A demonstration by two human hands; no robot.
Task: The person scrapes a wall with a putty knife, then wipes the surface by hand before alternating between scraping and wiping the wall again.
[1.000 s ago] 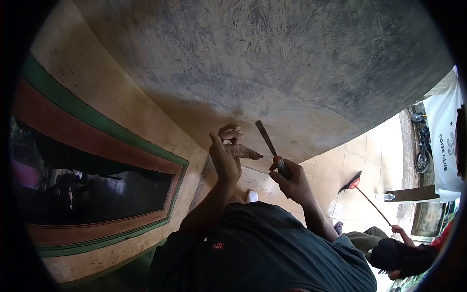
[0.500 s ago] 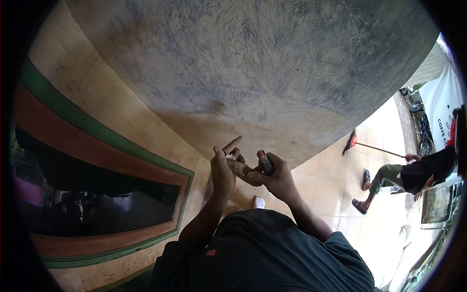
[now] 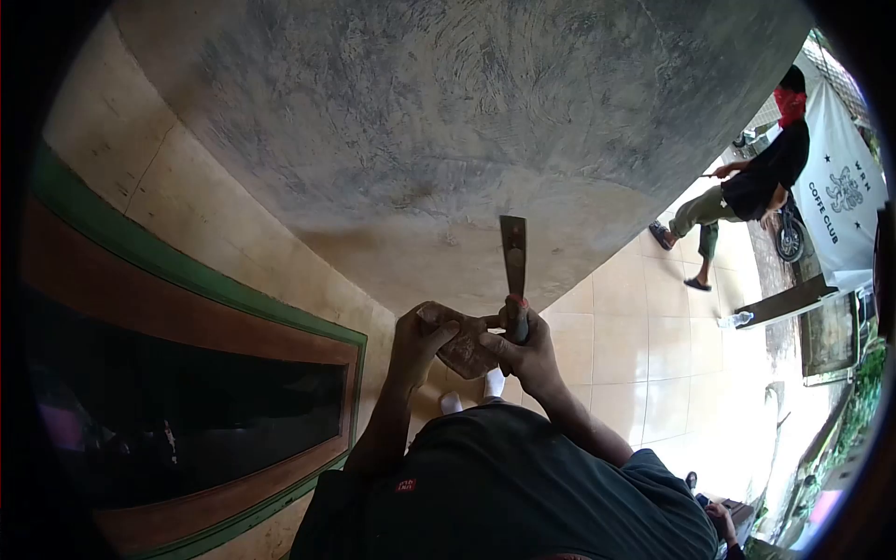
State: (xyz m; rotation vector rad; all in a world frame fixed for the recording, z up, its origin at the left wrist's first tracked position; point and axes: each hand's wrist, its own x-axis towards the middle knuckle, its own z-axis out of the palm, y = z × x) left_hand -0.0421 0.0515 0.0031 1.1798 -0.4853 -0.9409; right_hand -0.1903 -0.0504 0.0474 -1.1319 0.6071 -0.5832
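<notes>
Both hands are in front of my chest, close together. My left hand [image 3: 417,341] grips a brown, worn flat piece [image 3: 464,353], its thumb lying on top. My right hand [image 3: 530,353] is closed round the handle of a scraper [image 3: 514,250], whose flat metal blade points up toward the wall. The right thumb also touches the right side of the brown piece. What the piece is made of I cannot tell. Beyond the hands rises a grey, rough-plastered wall [image 3: 411,121], brownish along its lower part.
A green and brown window frame [image 3: 351,392] is at the left. At the right, a person [image 3: 756,182] in dark clothes walks on the tiled floor [image 3: 616,345], near a white banner [image 3: 840,187], a motorcycle [image 3: 790,238] and a bottle [image 3: 735,320]. Another person's hand [image 3: 721,519] shows lower right.
The scraper blade has come into view, pointing up. The brown piece now shows its broad face, and both hands sit slightly lower. The walking person has moved up in the view.
</notes>
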